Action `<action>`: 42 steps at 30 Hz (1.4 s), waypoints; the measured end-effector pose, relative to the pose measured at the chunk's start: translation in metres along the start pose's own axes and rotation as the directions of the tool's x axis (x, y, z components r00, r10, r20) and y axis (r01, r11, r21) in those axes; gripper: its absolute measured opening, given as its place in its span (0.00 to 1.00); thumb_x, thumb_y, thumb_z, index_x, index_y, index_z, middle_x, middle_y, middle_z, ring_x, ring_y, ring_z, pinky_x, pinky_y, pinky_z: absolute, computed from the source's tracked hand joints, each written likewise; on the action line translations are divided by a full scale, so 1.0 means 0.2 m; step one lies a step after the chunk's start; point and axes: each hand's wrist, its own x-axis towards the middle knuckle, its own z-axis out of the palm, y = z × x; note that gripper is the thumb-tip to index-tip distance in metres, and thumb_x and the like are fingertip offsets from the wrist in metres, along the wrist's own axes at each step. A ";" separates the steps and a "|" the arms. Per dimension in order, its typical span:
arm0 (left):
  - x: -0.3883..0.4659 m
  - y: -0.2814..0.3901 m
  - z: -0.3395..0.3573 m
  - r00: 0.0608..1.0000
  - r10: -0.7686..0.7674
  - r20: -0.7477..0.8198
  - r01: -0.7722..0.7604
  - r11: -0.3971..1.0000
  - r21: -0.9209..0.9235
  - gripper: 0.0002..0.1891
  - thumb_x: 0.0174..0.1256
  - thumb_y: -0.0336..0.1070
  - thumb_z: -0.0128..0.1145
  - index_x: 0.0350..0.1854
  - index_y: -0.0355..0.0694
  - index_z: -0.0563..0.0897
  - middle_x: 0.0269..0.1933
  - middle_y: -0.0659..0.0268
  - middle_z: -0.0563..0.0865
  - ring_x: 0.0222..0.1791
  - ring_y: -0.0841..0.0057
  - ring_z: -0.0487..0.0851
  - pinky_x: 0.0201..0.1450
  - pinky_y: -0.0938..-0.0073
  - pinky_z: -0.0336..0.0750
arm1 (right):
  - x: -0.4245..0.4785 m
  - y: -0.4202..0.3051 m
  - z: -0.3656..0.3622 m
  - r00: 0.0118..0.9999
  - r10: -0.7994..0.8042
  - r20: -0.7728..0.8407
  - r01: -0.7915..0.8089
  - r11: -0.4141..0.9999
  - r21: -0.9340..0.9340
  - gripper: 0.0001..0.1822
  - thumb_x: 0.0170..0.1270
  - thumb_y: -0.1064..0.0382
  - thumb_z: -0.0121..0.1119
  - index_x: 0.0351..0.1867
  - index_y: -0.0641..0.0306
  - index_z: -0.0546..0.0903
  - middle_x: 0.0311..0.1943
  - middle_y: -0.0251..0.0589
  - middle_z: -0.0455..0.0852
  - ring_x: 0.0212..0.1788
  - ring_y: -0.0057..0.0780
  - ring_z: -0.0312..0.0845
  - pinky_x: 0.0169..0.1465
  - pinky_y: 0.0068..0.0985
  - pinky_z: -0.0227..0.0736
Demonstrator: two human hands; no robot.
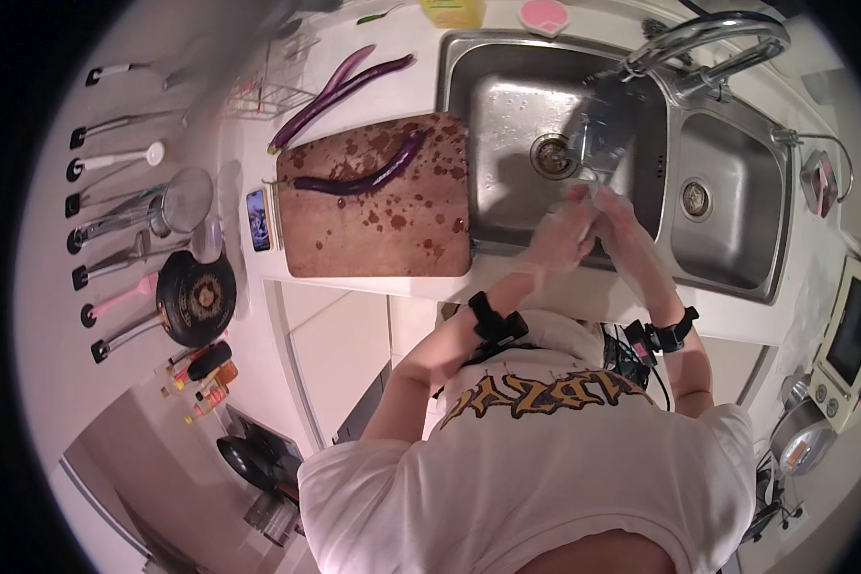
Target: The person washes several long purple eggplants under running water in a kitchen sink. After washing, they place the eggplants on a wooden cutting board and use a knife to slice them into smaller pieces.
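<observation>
My left hand (563, 233) and my right hand (617, 215) meet over the near part of the large sink basin (509, 208), both wearing thin clear gloves. Between the fingertips is a clear plastic bag (603, 136), stretching away towards the faucet; its edges are blurred. Left of the sink, one purple eggplant (359, 185) lies curved across a wet wooden cutting board (373, 237). Two more long eggplants (344, 93) lie on the counter beyond the board, the lower one's stem end near the board's corner.
A chrome faucet (717, 36) arches in from the far right. A smaller basin (725, 229) adjoins on the right. A phone (259, 221) lies left of the board. Utensils and a black pan (196, 298) hang at the left. A pink sponge holder (544, 16) stands behind the sink.
</observation>
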 end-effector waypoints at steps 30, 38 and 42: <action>-0.29 -0.53 -1.54 0.948 0.317 -0.004 -0.253 0.763 0.595 0.16 0.64 0.41 0.63 0.52 0.44 0.84 0.44 0.62 0.83 0.43 0.62 0.80 0.47 0.62 0.74 | 0.08 0.65 0.47 0.705 -0.549 -0.449 -0.009 0.626 -0.780 0.17 0.75 0.54 0.56 0.34 0.69 0.79 0.19 0.40 0.76 0.23 0.25 0.69 0.30 0.31 0.66; -0.24 -0.45 -1.63 0.956 0.079 0.284 -0.228 0.809 0.541 0.15 0.70 0.42 0.57 0.56 0.45 0.82 0.45 0.60 0.84 0.47 0.62 0.82 0.51 0.60 0.75 | 0.03 0.68 0.63 0.635 -0.566 -0.526 -0.075 0.633 -0.771 0.14 0.74 0.58 0.57 0.36 0.70 0.79 0.22 0.43 0.76 0.26 0.30 0.70 0.33 0.31 0.67; -0.26 -0.47 -1.66 0.937 -0.004 0.350 -0.204 0.805 0.557 0.16 0.71 0.41 0.55 0.57 0.45 0.82 0.43 0.59 0.85 0.44 0.61 0.83 0.51 0.59 0.77 | -0.02 0.57 0.83 0.681 -0.559 -0.473 -0.030 0.624 -0.781 0.16 0.74 0.56 0.55 0.37 0.71 0.78 0.26 0.47 0.78 0.29 0.33 0.72 0.36 0.31 0.67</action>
